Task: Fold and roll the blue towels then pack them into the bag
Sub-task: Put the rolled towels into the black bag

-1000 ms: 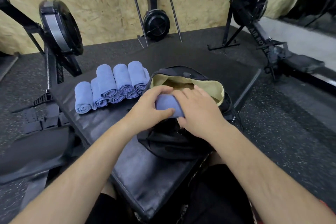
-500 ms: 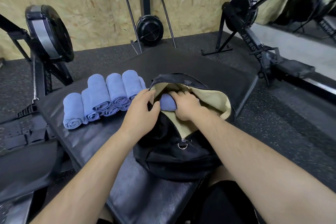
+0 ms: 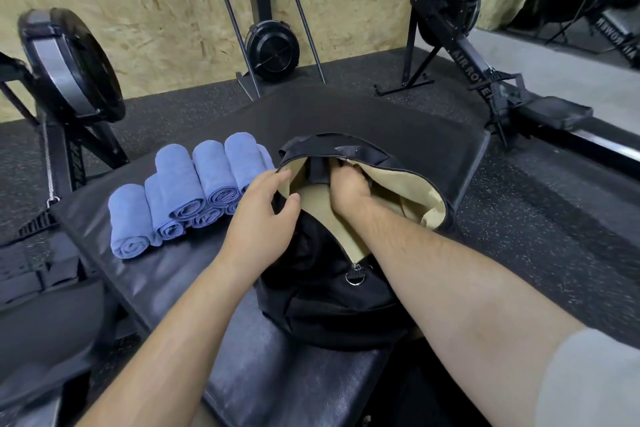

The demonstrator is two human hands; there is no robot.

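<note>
A black bag (image 3: 329, 315) with a beige lining lies open on the black padded bench (image 3: 162, 291). My left hand (image 3: 263, 218) pinches the left rim of the opening, thumb inside and fingers outside. Reaching deep into the bag is my right hand (image 3: 346, 187); its fingers curl downward out of sight behind a black fold. No towel shows inside the bag. Several rolled blue towels (image 3: 180, 191) are stacked in a row on the bench, just left of the bag.
Rowing machines stand around the bench: one at the left (image 3: 65, 62), one at the back (image 3: 272, 48), and one at the right (image 3: 485, 73). A wooden board wall lies behind. Rubber flooring surrounds the bench.
My right hand has pushed deeper into the bag, and the blue towel it held is no longer visible. My left hand has moved from the towel to the bag's rim.
</note>
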